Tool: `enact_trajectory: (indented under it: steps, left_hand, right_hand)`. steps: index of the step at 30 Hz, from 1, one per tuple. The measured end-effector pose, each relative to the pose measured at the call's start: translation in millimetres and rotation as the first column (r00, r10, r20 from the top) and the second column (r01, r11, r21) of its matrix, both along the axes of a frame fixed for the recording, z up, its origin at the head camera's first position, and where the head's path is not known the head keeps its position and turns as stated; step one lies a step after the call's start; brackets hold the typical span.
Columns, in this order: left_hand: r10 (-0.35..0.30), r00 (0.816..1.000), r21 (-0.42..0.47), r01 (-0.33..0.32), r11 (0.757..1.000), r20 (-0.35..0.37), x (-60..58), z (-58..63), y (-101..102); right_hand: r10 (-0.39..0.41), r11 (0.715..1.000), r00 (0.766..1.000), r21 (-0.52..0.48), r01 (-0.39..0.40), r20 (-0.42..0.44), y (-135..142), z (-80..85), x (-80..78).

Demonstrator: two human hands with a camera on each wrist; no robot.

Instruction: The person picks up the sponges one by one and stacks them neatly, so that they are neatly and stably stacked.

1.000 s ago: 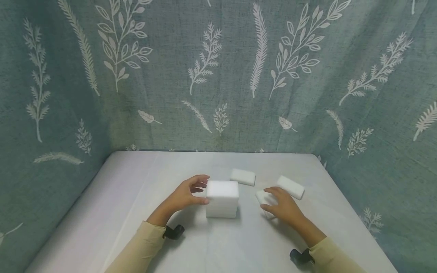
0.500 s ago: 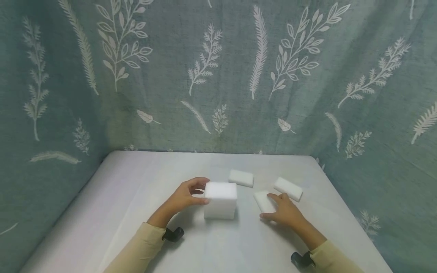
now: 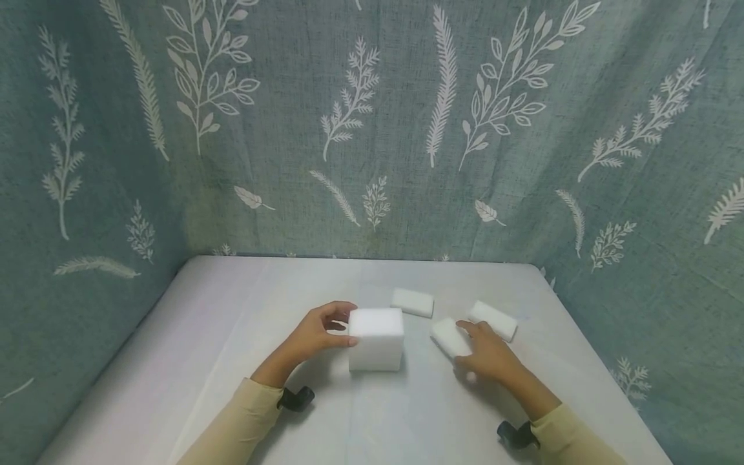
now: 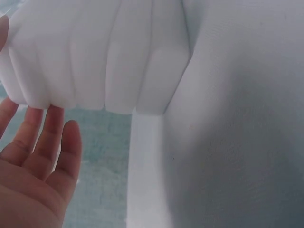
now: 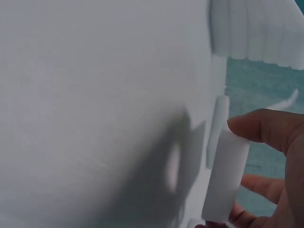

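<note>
Several white sponges are piled flat into a stack [image 3: 376,352] near the middle of the table. My left hand [image 3: 316,332] holds this stack at its left side, thumb on the front face and index finger at the back top corner. In the left wrist view the other fingertips [image 4: 53,116] meet the layered edges of the sponges. To the right, my right hand [image 3: 489,354] pinches a single white sponge [image 5: 225,175] by its ends between thumb and fingers. That sponge is tilted and lifted, its shadow falling on the table in the right wrist view.
Two more white sponges lie flat on the white table [image 3: 279,290]: one sponge [image 3: 413,302] behind the stack, another sponge [image 3: 494,320] just beyond the right hand. A green leaf-patterned curtain [image 3: 372,129] encloses the back and sides. Each wrist wears a small black camera [image 3: 298,399].
My right hand has closed on the nearest loose sponge and raised it slightly off the table. The left hand stays on the stack, which has not moved.
</note>
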State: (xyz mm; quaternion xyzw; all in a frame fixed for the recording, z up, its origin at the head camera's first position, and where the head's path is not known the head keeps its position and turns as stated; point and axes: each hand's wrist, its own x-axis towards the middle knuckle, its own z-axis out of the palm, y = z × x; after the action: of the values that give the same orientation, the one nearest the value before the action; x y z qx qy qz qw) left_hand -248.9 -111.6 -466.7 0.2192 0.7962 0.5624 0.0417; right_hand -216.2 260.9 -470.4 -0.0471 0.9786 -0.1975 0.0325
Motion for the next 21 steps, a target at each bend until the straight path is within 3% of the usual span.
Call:
enact_trajectory:
  steps: [10,21]
  left_hand:
    - [-0.026,1.0,0.034,0.027,0.999,-0.01,-2.4,1.6,1.1]
    - [0.006,1.0,0.028,-0.007,1.0,0.028,-2.4,-2.7,2.5]
  right_hand:
    - [0.068,0.995,0.989,-0.06,-0.077,-0.134,2.1,18.0,-13.2]
    - [0.184,0.965,0.924,-0.118,-0.235,-0.336,6.4,26.3,-26.1]
